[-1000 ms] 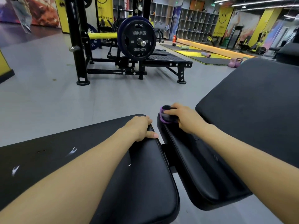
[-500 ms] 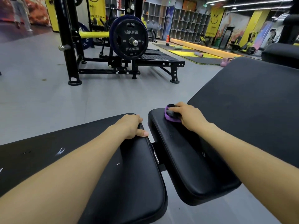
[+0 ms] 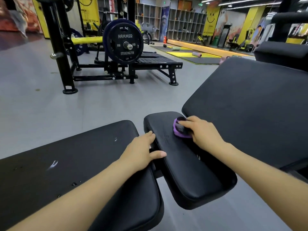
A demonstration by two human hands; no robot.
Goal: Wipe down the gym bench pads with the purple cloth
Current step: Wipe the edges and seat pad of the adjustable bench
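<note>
The purple cloth (image 3: pixel 180 130) lies bunched on the far end of the narrow black pad (image 3: pixel 186 165), near that pad's right edge. Your right hand (image 3: pixel 202 133) covers the cloth from the right; its fingers (image 3: pixel 186 125) curl over the fabric and grasp it, pressing it against the pad surface. Your left hand (image 3: pixel 141 152) rests flat on the near right corner of the wide black pad (image 3: pixel 70 164), fingers spread and released, holding nothing; the thumb reaches across the gap and touches the left edge of the narrow pad. The wide pad shows several small white scuff marks (image 3: pixel 53 164) on its surface. A larger inclined black pad (image 3: pixel 250 105) stands just beside the narrow pad on the right. Well apart, across the grey floor (image 3: pixel 41 105), a black machine frame carries a weight plate (image 3: pixel 125 42) lettered HAMMER STRENGTH. Open storage shelves (image 3: pixel 185 25) line the far wall.
</note>
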